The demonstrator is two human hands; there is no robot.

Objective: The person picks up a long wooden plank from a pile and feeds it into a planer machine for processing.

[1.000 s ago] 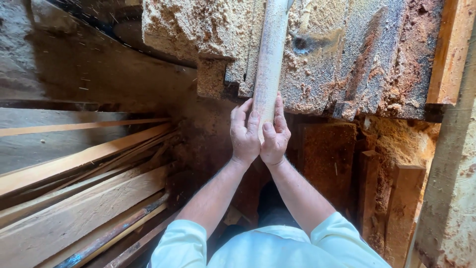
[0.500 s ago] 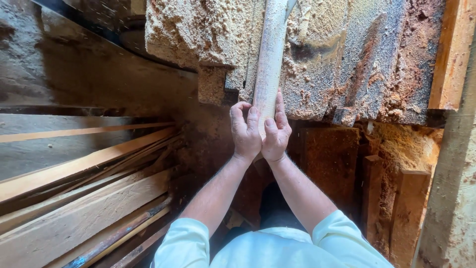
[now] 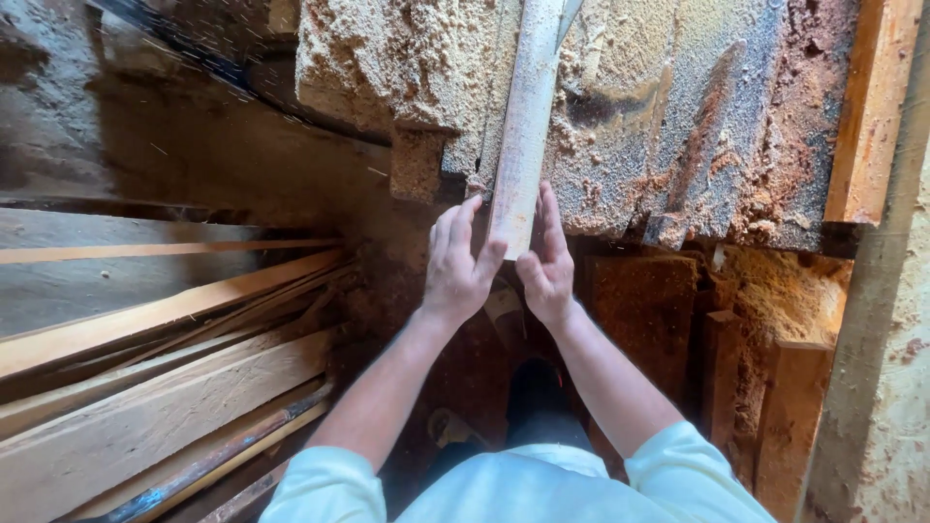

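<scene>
Feeding step: left hand (image 3: 455, 261) and right hand (image 3: 547, 261), fingers spread, press the pale board (image 3: 523, 126) end toward 12 o'clock over the sawdust-covered table (image 3: 678, 126). Next push likely needs steady, straight pressure.

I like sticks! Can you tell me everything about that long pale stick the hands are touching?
The pale stick is a long, narrow strip of light wood, dusted with sawdust. It lies flat on the sawdust-covered table, pointing away, its near end sticking out past the edge. The left hand and right hand press that end from both sides.
</scene>
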